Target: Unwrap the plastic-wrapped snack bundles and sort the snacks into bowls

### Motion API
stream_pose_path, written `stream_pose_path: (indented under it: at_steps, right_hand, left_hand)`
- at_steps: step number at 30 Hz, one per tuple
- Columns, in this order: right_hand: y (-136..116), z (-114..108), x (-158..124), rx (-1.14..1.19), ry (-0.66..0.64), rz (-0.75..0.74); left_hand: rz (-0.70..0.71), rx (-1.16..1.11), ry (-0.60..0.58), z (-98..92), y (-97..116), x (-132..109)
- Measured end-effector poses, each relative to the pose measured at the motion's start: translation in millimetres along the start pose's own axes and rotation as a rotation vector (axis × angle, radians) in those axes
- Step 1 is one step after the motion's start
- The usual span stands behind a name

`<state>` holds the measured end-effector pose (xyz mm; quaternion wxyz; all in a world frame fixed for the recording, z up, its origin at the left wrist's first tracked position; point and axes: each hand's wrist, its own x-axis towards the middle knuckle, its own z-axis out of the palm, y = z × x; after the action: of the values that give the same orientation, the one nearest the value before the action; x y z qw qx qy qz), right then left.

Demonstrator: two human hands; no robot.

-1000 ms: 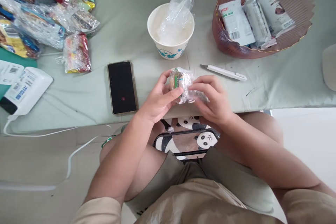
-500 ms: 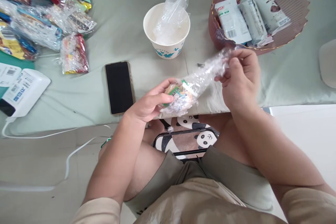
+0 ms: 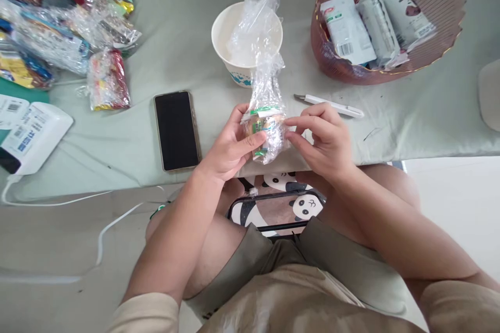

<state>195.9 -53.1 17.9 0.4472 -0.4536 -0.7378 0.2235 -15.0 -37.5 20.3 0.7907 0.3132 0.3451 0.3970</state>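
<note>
Back from the right, where it had stretched the film a half-second earlier, a person's right hand (image 3: 324,140) is now beside a small snack pack with green-and-white markings (image 3: 269,126), while the film's crinkled clear plastic tail (image 3: 267,83) has swung to point far. The left hand (image 3: 228,148) pinches the pack between thumb and fingers above the near edge of a desk draped in pale green cloth (image 3: 172,47). The right thumb and forefinger meet the pack's right edge; whether they grip film cannot be told. The tail overlaps the near rim of a white paper cup with blue leaf print (image 3: 234,70); contact is unclear. A black rectangular phone (image 3: 177,130) lies left of the hands, a white slim utility knife (image 3: 332,106) to the right, near a mauve ribbed bowl with a gold rim (image 3: 441,15), holding white packets (image 3: 347,28).
</note>
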Motion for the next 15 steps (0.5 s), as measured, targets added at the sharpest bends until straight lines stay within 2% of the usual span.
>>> stream_pose_path:
  at_steps: [4,7,11,15]
  right_hand:
    - [-0.6,4.7,-3.2,0.128,-0.062,0.147]
    - [-3.9,8.6,-4.0,0.18,-0.035,0.249]
    - [-9.3,10.4,-2.6,0.135,0.049,0.251]
    - [-11.4,10.3,-3.5,0.111,0.067,0.229]
  left_hand:
    - [0.049,0.008,0.002,0.2,1.4,0.2]
    - [0.039,0.019,-0.011,0.8,3.1,-0.6]
    - [0.019,-0.002,0.006,1.2,3.5,-0.4]
    - [0.029,-0.026,0.033,1.4,2.9,0.6]
